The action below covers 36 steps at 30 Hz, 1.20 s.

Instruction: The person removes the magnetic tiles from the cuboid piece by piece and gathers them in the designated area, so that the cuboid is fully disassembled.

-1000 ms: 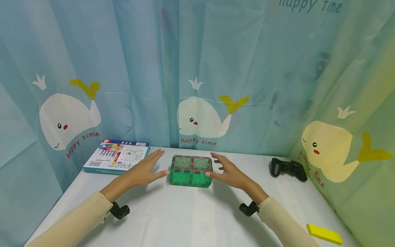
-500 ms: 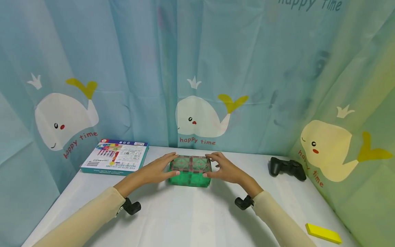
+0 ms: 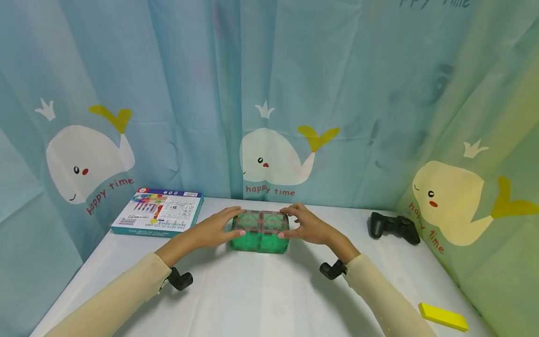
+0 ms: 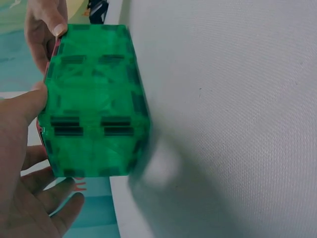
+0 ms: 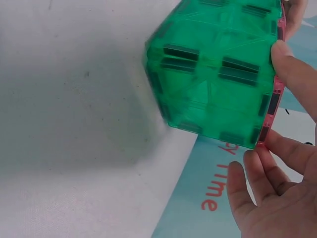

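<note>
A box of translucent green magnetic tiles (image 3: 258,243) stands in the middle of the table, topped by two pinkish-red magnetic tiles (image 3: 248,221) lying side by side. My left hand (image 3: 214,230) holds its left end, thumb at the front top edge and index finger at the back. At the right end my right hand (image 3: 310,229) grips likewise. In the right wrist view the thumb (image 5: 285,52) presses the green wall just below the red edge, with another fingertip at the red tile's corner. The left wrist view shows the green front (image 4: 94,94), the left hand's lower fingers spread loosely.
A flat printed toy box (image 3: 157,213) lies at the back left. A black game controller (image 3: 393,228) is at the right back, and a yellow block (image 3: 443,317) near the right front. A whale-print curtain (image 3: 202,93) hangs behind the white table (image 3: 257,299).
Both hands have closed in on the tile box from either side, the left moving farther, and now grip its ends. The box has stayed in place.
</note>
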Each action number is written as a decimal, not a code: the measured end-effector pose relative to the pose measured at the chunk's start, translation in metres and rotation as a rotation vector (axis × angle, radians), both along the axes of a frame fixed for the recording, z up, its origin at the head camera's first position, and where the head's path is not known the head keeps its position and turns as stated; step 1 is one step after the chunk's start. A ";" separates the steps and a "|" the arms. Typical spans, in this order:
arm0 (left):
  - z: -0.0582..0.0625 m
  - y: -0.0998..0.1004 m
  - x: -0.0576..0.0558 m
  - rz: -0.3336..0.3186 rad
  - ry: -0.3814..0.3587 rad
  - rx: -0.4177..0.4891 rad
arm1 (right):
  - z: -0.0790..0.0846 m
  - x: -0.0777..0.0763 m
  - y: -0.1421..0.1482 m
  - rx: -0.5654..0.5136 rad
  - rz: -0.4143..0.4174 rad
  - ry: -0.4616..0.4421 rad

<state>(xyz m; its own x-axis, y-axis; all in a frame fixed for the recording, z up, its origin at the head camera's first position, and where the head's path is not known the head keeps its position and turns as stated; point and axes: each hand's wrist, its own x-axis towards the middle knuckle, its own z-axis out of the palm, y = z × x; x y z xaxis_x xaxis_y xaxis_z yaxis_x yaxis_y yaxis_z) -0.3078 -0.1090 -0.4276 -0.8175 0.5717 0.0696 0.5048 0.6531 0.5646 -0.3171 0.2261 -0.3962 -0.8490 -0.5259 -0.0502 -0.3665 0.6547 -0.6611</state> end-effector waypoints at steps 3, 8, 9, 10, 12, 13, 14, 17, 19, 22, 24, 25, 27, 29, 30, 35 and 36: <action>0.001 0.000 0.000 -0.003 0.001 -0.001 | 0.002 0.000 -0.001 0.006 0.002 0.003; 0.000 0.001 -0.002 -0.005 0.004 -0.003 | 0.003 0.001 -0.001 0.012 0.004 0.014; 0.000 0.001 -0.002 -0.005 0.004 -0.003 | 0.003 0.002 -0.001 0.013 0.001 0.013; 0.000 0.001 -0.002 -0.005 0.003 -0.002 | 0.003 0.002 -0.001 0.015 0.001 0.019; 0.000 0.001 -0.002 -0.004 0.001 0.002 | 0.003 0.004 -0.002 0.023 -0.001 0.034; 0.000 0.001 -0.002 -0.004 0.000 0.003 | 0.004 0.004 -0.002 0.027 -0.004 0.042; 0.000 0.001 -0.002 -0.003 -0.003 0.004 | 0.004 0.005 -0.002 0.030 -0.007 0.053; 0.001 0.000 -0.002 -0.004 -0.008 0.002 | 0.004 0.007 -0.003 0.032 -0.022 0.083; 0.001 0.000 -0.002 -0.005 -0.012 -0.001 | 0.004 0.008 -0.004 0.024 -0.029 0.104; 0.001 0.000 -0.003 -0.007 -0.016 -0.004 | 0.004 0.010 -0.003 0.012 -0.034 0.130; 0.001 0.000 -0.004 -0.010 -0.017 -0.006 | 0.005 0.011 -0.002 0.004 -0.038 0.135; 0.000 0.000 -0.004 -0.012 -0.018 -0.007 | 0.005 0.011 0.000 0.001 -0.042 0.134; 0.000 0.000 -0.004 -0.014 -0.017 -0.009 | 0.007 0.012 0.005 -0.005 -0.049 0.136; 0.000 0.001 -0.004 -0.016 -0.019 -0.010 | 0.011 0.012 0.011 -0.019 -0.057 0.145; 0.000 0.000 -0.004 -0.015 -0.019 -0.012 | 0.013 0.012 0.016 -0.023 -0.062 0.155; 0.001 0.000 -0.003 -0.014 -0.016 -0.010 | 0.019 0.010 0.045 -0.023 -0.099 0.208; 0.001 0.000 -0.002 -0.013 -0.017 -0.008 | 0.019 0.009 0.052 -0.015 -0.110 0.210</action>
